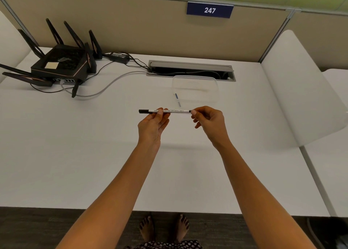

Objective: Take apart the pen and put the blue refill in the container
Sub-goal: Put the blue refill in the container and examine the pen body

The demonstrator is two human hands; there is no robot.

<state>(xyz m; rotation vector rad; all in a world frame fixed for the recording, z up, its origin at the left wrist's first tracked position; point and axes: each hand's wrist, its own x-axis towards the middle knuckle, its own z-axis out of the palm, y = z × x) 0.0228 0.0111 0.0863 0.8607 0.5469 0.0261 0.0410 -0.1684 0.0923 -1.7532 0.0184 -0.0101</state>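
While my left hand (153, 123) and right hand (209, 121) pinch the pen (165, 111) above the tabletop (94, 145), it looks still whole; a blue refill (177, 99) lies beside the container (195, 88), not inside.

My head camera looks forward and down from standing height: desk (94, 154) spreads below, partition (131, 26) at twelve o'clock.

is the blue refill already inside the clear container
No, the blue refill lies on the white desk just outside the left wall of the clear container.
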